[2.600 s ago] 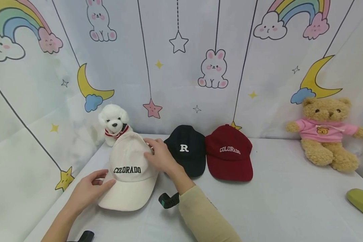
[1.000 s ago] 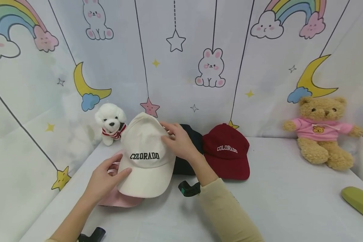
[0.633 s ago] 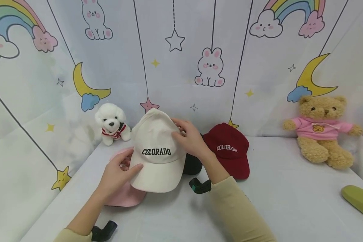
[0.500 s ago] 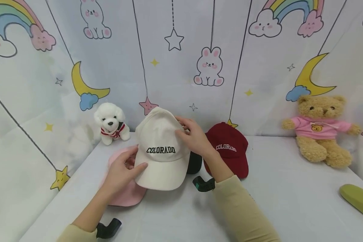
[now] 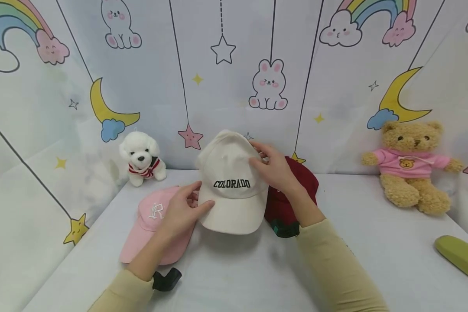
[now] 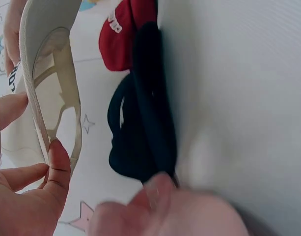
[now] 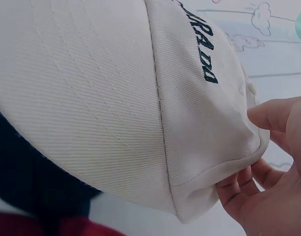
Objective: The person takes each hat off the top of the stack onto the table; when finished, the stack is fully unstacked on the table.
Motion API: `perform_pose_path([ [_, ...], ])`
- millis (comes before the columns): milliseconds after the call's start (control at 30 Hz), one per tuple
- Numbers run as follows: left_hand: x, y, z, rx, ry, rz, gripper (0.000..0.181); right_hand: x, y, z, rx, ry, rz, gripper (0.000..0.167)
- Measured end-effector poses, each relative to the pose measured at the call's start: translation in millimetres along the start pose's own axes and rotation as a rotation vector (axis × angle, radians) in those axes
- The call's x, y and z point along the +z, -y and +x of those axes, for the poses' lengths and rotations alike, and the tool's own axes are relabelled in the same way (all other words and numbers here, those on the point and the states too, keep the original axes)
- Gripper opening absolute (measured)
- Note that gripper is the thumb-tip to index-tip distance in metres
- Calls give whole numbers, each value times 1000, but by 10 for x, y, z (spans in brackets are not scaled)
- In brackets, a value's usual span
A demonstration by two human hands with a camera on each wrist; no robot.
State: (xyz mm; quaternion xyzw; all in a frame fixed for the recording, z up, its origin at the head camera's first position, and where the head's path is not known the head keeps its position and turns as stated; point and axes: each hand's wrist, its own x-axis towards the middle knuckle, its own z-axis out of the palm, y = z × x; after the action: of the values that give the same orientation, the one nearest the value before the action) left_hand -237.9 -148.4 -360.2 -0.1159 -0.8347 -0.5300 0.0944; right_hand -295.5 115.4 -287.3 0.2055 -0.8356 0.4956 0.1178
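Note:
A cream baseball cap (image 5: 232, 214) lettered COLORADO is held up between both hands, its front facing me. My left hand (image 5: 183, 212) pinches the cap's left edge near the brim; in the left wrist view its thumb and fingers (image 6: 59, 167) grip the rim, with the hollow inside showing. My right hand (image 5: 277, 169) grips the crown's right side, fingers (image 7: 233, 194) curled round the rim in the right wrist view. A pink cap (image 5: 134, 242) lies on the table, partly under my left forearm. Behind the cream cap, a dark navy cap (image 6: 140, 113) is hidden from the head view.
A red cap (image 5: 306, 182) sits to the right, partly covered by my right hand. A white toy dog (image 5: 140, 156) stands at the back left, a teddy bear (image 5: 411, 169) at the back right. A green object (image 5: 458, 255) lies at the table's right edge.
Both hands have carried the cream cap up and to the right, off the pink cap. The pink cap has come into view; the navy cap is now covered in the head view.

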Motion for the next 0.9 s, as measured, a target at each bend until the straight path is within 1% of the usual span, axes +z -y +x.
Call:
perform_pose_path([
  [167,185,-80,106,21,-3,-3,73,-209,-56,-8,-17,-31,-21,47],
  [267,296,-118,148,48,-5,-10,71,-318,-88,-23,-7,-49,-36,47],
  [433,471,-148,214,77,20,-39,69,-493,-147,-64,1,-73,-76,47],
  [600,625,-187,288,118,12,-68,67,-661,-186,-87,-1,-78,-124,47],
  [733,747,-239,351,150,21,-102,65,-796,-198,-103,11,-86,-150,48],
  [900,896,-307,416,168,29,-89,65,-950,-195,-133,21,-96,-178,49],
])
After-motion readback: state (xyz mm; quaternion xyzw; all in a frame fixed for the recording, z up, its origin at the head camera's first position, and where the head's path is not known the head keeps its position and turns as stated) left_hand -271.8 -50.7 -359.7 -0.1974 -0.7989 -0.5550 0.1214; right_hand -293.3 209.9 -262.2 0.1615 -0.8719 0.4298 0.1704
